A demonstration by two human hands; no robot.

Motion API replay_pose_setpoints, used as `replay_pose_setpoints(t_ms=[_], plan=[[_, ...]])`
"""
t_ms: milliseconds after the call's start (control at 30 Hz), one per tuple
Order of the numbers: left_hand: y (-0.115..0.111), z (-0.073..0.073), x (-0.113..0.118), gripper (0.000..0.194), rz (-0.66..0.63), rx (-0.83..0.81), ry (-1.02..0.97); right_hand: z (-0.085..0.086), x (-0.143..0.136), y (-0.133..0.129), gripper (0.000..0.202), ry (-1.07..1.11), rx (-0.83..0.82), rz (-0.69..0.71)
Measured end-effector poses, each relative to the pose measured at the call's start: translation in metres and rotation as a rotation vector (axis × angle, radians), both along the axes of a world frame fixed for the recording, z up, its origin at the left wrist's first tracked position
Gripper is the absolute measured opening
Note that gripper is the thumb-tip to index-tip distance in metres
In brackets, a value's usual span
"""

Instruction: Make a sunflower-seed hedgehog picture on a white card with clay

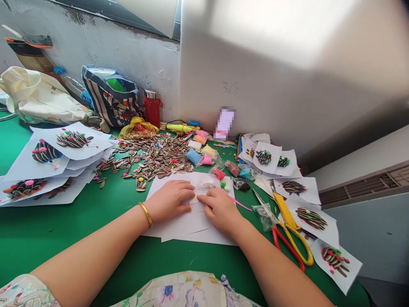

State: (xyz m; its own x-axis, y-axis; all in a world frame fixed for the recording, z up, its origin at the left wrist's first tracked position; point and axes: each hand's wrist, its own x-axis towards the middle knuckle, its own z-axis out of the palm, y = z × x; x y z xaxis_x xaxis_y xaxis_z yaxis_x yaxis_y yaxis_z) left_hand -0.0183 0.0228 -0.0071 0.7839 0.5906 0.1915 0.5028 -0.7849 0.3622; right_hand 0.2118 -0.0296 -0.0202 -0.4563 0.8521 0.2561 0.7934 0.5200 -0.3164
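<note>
A small stack of white paper sheets (182, 228) lies in front of me. On its upper part is a whitish, flattened patch (204, 184), perhaps clay; its exact kind is unclear. My left hand (172, 199), with a gold bangle at the wrist, rests on the paper to the left of the patch, thumb apart from the fingers. From the other side, my right hand (222, 209) touches the patch's lower edge with an outstretched index finger. Its other fingers are partly hidden. A pink stick (241, 204) and green and white balls (224, 186) lie close by.
Sunflower seeds (166, 155) are heaped behind the paper, near packets of coloured clay (194, 156). Seed-decorated cards (83, 140) lie left, more cards (311, 217) right. Scissors (287, 234) and a yellow cutter (285, 209) lie right. A red flask (152, 111) stands at the back.
</note>
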Motion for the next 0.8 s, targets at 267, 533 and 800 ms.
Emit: replay_pose_setpoints(t_ms=[267, 533, 800], plan=[[0.001, -0.001, -0.001, 0.034, -0.004, 0.013, 0.032, 0.0, 0.003, -0.002, 0.039, -0.008, 0.022, 0.106], [0.001, -0.001, -0.001, 0.034, -0.001, 0.015, 0.028, 0.002, -0.002, -0.005, 0.039, -0.064, 0.02, 0.132], [0.002, -0.001, 0.0, 0.033, 0.02, -0.026, -0.005, 0.002, -0.009, -0.007, 0.042, -0.078, -0.035, 0.131]])
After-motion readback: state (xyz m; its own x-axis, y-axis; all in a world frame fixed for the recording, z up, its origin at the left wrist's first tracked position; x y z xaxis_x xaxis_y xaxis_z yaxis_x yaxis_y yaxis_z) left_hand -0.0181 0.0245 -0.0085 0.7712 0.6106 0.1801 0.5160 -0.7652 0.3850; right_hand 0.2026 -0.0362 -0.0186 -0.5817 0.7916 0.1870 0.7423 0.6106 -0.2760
